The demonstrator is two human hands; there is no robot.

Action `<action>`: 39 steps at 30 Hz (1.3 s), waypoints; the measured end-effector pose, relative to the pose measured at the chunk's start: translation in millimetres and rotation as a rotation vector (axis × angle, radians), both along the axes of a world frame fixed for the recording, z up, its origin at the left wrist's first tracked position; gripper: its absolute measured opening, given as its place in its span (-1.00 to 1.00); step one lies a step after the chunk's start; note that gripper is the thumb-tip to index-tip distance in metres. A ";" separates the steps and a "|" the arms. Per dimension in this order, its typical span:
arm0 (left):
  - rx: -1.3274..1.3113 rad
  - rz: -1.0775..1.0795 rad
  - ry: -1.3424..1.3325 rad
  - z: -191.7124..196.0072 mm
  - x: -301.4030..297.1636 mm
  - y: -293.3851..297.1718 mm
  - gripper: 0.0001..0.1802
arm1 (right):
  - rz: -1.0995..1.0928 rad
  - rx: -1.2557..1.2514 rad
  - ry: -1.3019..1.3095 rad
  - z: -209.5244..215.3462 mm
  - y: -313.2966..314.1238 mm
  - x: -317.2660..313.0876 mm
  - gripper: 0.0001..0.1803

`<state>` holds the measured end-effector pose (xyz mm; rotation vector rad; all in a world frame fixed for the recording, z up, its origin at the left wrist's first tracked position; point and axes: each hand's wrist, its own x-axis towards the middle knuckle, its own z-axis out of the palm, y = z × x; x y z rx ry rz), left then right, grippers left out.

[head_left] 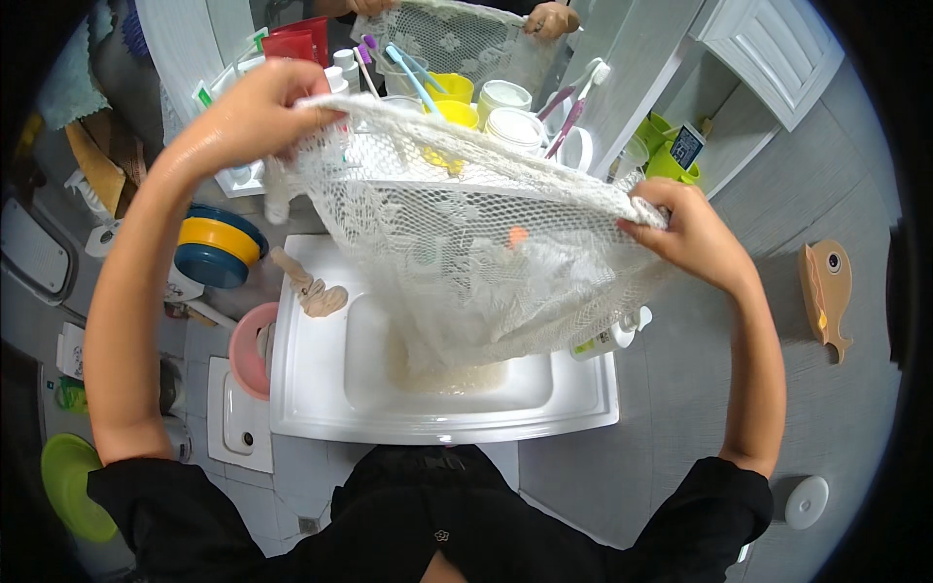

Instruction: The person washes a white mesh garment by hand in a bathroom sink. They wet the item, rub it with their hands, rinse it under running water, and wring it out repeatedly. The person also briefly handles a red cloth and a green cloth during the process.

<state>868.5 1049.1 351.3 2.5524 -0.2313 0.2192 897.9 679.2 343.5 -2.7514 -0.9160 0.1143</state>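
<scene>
A white lace cloth (466,243) hangs stretched above the white sink (321,389), its lower end dipping into the cloudy water in the basin at about 6 o'clock from the cloth's middle. The left hand (258,112) grips the cloth's upper edge at 10 o'clock, fingers closed on the bunched lace. The right hand (680,223) pinches the opposite edge at 3 o'clock, fist closed tight on the fabric, so the top hem runs taut between the two.

Behind the cloth, at 12 o'clock, stand yellow and white cups (501,97) and toothbrushes (413,73) on a shelf. A beige rag (311,291) lies on the sink's rim at 9 o'clock. Beyond it, stacked blue and yellow bowls (219,248) sit to the left, and a pink basin (251,350) rests just beside the sink's left edge. A white bottle (612,335) lies on the sink's right rim at 4 o'clock. A wooden fish-shaped piece (826,296) hangs on the wall far right.
</scene>
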 end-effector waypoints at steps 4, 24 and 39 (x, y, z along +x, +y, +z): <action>-0.705 -0.095 0.363 -12.2 -0.3 -37.3 -0.85 | -0.016 0.652 0.149 -7.7 11.0 1.1 -0.58; -0.564 -0.889 0.937 -245.0 -9.8 -135.9 -0.17 | 1.244 1.920 1.357 17.7 82.6 4.9 -0.73; -1.232 -0.563 1.033 -244.2 -55.9 -35.6 -0.51 | 0.020 2.348 0.825 -265.2 -80.2 15.7 -0.77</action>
